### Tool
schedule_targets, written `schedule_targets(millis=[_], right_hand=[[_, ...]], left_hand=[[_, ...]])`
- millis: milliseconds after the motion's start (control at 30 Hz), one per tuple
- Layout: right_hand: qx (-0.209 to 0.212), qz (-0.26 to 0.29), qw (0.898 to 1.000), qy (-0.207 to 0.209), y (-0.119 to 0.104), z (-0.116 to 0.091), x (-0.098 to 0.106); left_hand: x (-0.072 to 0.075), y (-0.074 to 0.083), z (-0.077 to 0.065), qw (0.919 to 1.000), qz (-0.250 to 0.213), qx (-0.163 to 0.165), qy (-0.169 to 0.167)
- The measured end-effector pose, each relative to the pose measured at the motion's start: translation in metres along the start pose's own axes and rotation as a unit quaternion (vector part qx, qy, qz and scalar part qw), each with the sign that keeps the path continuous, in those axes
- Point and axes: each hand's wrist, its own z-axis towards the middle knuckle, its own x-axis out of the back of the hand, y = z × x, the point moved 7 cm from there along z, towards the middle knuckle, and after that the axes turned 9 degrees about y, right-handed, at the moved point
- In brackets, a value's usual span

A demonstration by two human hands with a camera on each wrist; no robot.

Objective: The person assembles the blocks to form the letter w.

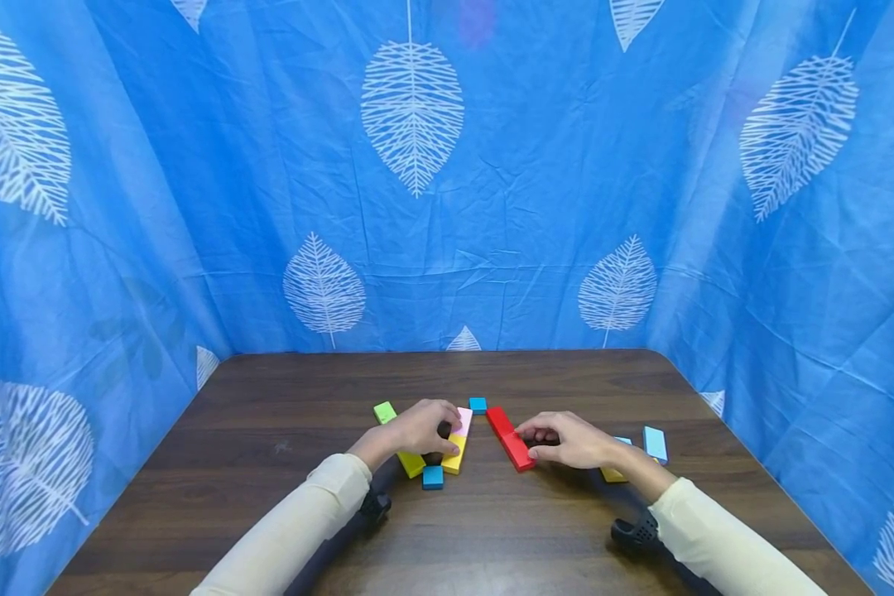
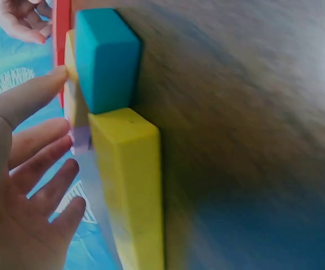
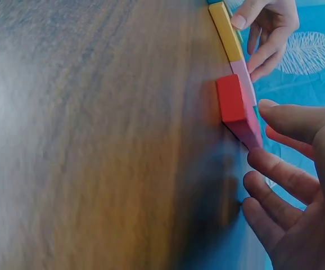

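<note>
My left hand (image 1: pixel 420 426) lies over the gap between two strips of blocks. Its thumb and fingertips touch the left long side of a strip made of a yellow block (image 1: pixel 453 460) and a pink block (image 1: pixel 463 420); they do not wrap around it. To its left runs a strip with a green block (image 1: pixel 384 411) and a yellow-green block (image 1: pixel 411 464). A blue block (image 1: pixel 433 478) sits near both strips' front ends. Further right, my right hand (image 1: pixel 569 439) has its thumb and fingertips against the right side of a red strip (image 1: pixel 510 439), fingers loosely bent.
A small blue block (image 1: pixel 478 406) lies between the far ends of the pink and red strips. Beside the right forearm are a light blue block (image 1: pixel 655 444) and a partly hidden yellow block (image 1: pixel 612 475). The brown table (image 1: pixel 305 513) meets a blue leaf-print curtain (image 1: pixel 492 207).
</note>
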Motion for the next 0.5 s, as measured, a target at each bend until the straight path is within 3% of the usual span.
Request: schedule_targets(millis=[133,300,500], right_hand=[[0.003,0.003,1.0,0.012,0.001,-0.004,0.012],[-0.003,-0.002,1.0,0.024,0.003,-0.011,0.03],[-0.013,-0.01,1.0,0.023,0.009,-0.025,0.048]], left_hand=[[0.003,0.006,0.003,0.9997,0.016,-0.007,0.016],[0.006,0.023,0.011,0.9989,-0.009,-0.005,0.045],[-0.003,0.045,0.021,0.9973,-0.015,-0.009,0.072]])
